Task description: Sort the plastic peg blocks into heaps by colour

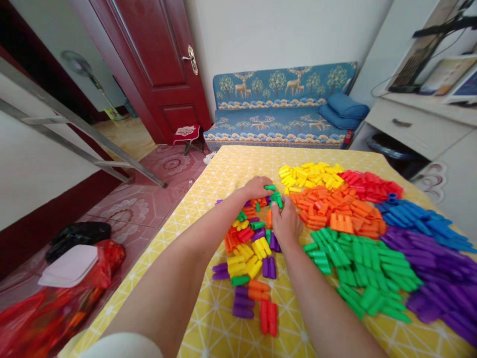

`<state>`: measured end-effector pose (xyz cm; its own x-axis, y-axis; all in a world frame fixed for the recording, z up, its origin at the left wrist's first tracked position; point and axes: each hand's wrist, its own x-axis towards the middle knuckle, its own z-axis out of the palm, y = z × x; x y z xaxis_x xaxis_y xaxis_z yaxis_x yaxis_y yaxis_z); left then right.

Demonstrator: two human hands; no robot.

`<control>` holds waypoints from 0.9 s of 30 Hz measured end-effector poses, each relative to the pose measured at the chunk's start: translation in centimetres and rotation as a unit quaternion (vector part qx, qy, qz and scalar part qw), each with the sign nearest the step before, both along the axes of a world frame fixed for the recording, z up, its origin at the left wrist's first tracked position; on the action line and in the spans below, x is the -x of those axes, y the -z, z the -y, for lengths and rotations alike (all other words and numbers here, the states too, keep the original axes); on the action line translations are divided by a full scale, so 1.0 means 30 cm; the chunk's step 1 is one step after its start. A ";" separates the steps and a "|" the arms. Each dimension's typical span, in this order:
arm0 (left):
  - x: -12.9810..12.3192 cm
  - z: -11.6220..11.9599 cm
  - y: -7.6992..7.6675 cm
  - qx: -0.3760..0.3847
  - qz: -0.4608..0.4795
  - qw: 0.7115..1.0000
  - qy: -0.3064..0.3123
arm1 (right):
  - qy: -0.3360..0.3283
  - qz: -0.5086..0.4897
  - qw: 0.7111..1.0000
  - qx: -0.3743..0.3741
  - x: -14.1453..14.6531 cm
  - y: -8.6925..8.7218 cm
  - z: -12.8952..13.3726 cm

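My left hand is at the far side of a mixed heap of plastic pieces, its fingers closed on a small green plastic piece. Close beside it, my right hand has thumb and fingers closed around green plastic pieces. Under and in front of both hands lie mixed pieces, among them yellow pieces, purple pieces and a red piece. Part of this heap is hidden by my left forearm.
Right of my hands are sorted piles: yellow, orange, red, blue, green and purple. They share a yellow-patterned tablecloth. A blue sofa stands behind; a metal ladder leans left.
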<state>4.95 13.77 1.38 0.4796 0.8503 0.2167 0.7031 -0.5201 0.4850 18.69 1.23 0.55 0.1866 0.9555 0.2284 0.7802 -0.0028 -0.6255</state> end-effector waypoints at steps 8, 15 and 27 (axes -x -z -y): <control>0.154 0.197 -0.118 0.126 0.023 0.992 0.021 | -0.077 -0.015 0.997 -0.005 -0.009 0.020 -0.002; 0.243 0.463 -0.141 0.025 0.084 0.996 -0.010 | -0.207 -0.080 0.975 -0.024 -0.014 0.023 0.000; 0.277 0.571 0.051 -0.053 0.158 0.952 -0.255 | -0.216 -0.160 0.962 -0.055 -0.006 0.049 0.017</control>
